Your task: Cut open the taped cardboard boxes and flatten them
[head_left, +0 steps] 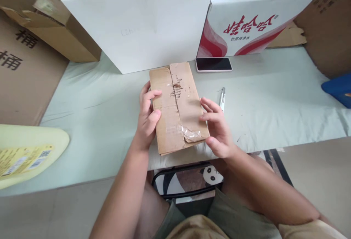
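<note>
Between your two hands sits a small cardboard box (168,114), over the near middle of the bench (274,96), which is draped in smooth, pale green cloth with faint creases. The box is a flat oblong of matte brown board, set slightly askew. A long seam runs down its top where the flaps meet; dark, torn ridges roughen the far part, and a strip of clear, wrinkled tape shines near the right near corner. Your left hand (146,118) is curled firmly around the left edge, thumb on top. Your right hand (219,129) is half open, fingers bent, keeping a lighter hold at the right edge with fingertips and thumb. Just right lies a slim, pale cutter (222,100); farther off, a glossy black-screened phone (214,64) lies before a smooth white carton (233,23) with red curves.
</note>
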Demonstrator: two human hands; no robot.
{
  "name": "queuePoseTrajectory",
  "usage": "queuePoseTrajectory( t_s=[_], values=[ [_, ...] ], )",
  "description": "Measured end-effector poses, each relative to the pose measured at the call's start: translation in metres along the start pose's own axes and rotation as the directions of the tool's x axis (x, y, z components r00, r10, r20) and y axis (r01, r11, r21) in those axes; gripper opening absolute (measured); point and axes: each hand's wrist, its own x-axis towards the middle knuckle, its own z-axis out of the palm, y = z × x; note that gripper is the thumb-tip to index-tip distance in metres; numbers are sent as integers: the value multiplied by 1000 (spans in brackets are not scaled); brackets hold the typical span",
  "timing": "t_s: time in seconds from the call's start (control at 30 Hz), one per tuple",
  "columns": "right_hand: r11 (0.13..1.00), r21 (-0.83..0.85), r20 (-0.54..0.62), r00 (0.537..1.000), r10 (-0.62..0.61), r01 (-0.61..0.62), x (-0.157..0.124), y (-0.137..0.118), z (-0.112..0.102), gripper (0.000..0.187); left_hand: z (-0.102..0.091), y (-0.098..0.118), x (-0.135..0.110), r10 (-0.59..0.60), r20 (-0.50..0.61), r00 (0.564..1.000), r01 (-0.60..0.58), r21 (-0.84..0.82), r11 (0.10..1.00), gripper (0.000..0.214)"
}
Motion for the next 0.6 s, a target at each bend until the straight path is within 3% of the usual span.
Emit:
queuePoseTrajectory(
  t_s=[0.13,0.2,0.23,0.3,0.37,0.4,0.43,0.5,0.6],
  values=[
    [985,-139,-132,987,88,-106,4,0,-8,39,2,-3,0,-11,-9,1000,11,2,1000,50],
    [892,-352,-203,953,224,-284,12,0,-20,32,2,-3,0,-11,-19,1000,11,9,1000,51],
    [784,-467,-233,913,335,-408,17,1,-27,32,1,-3,0,-8,-24,1000,9,22,1000,51],
    [467,-645,-286,758,586,-605,26,4,-41,42,-1,-3,0,3,-34,999,0,66,998,53],
    [201,-744,-289,578,763,-638,31,9,-53,53,-2,-2,0,11,-43,999,-6,120,993,54],
    [133,-776,-271,516,812,-617,32,11,-57,56,-2,-1,0,15,-49,999,-8,142,990,55],
    [106,-799,-248,486,838,-592,32,13,-59,57,-2,-1,0,18,-55,998,-9,158,987,55],
    [125,-820,-209,495,843,-559,31,17,-60,58,-1,1,0,25,-65,998,-13,180,984,55],
    [236,-789,-189,590,785,-567,29,18,-54,61,0,1,1,52,-89,995,-33,207,978,52]
  ],
)
